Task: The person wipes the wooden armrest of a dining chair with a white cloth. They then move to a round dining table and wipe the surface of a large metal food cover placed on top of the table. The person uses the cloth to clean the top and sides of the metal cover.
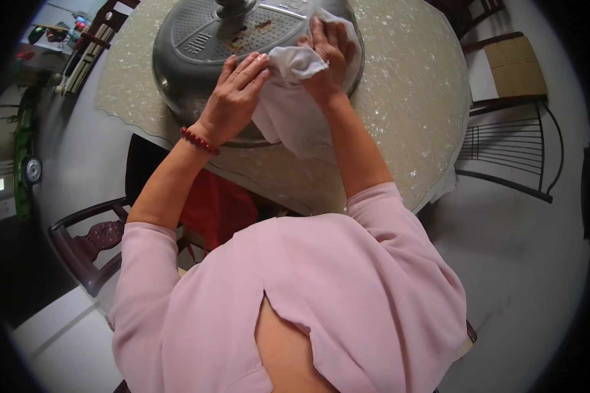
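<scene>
A large grey metal pot lid (206, 46) with a dotted pattern and a round dark knob (235, 6) lies on the round table. Brown stains mark its top. My left hand (239, 92) rests on the lid's near side, fingers stretched out beside a white cloth (288, 108). On the lid's right side, my right hand (329, 56) holds that cloth against the metal. Part of the cloth is bunched between the hands, and the rest hangs over the near rim. A red bead bracelet (200, 141) circles my left wrist.
A shiny cream tablecover (410, 98) drapes over the table edge. Dark metal-framed chair (508, 141) and a seat with cardboard (514, 65) stand at right. A carved wooden chair (101, 239) is at left, and red fabric (219, 209) hangs below the near table edge.
</scene>
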Demonstrator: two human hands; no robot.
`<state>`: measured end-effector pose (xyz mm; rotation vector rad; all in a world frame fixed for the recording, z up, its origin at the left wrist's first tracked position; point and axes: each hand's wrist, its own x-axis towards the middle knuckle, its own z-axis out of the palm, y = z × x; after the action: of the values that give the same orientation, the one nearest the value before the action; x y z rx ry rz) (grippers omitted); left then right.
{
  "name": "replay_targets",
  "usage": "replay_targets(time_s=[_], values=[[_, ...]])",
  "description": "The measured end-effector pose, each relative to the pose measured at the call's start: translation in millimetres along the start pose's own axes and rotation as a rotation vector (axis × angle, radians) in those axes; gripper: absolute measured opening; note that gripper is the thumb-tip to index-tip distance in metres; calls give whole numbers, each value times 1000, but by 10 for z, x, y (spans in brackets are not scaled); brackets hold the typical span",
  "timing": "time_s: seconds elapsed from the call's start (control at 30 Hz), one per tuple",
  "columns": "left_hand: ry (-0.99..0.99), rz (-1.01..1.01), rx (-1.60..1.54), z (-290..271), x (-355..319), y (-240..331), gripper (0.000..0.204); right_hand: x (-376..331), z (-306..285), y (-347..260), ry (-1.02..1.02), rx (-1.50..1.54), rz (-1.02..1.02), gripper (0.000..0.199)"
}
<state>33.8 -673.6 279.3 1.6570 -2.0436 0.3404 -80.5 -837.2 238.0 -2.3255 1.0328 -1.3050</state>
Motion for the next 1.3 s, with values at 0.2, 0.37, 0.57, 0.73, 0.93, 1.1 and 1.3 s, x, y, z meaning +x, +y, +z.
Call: replay_targets(time_s=[0.2,0.37,0.57,0.73,0.93,1.1,1.3], values=[[56,-71,241,-413,-404,-415,32,-490,7,-519,-71,-14,-292,58],[224,-339,135,-427,-578,-859,32,-664,65,-1006,-143,64,-363,45],[338,-344,-73,-98,-601,-921,39,-532,-95,-699,-102,29,-417,37],[229,-322,160,48,-337,-58,38,-414,-530,-20,-25,-41,-362,44],[264,-106,105,2,108,90,18,-559,-639,313,189,200,-16,55],[334,-116,238,115,660,-368,19,-391,-627,-70,-64,339,-152,55],[73,-381,52,345,669,-530,41,171,-512,37,-251,-142,-298,57]])
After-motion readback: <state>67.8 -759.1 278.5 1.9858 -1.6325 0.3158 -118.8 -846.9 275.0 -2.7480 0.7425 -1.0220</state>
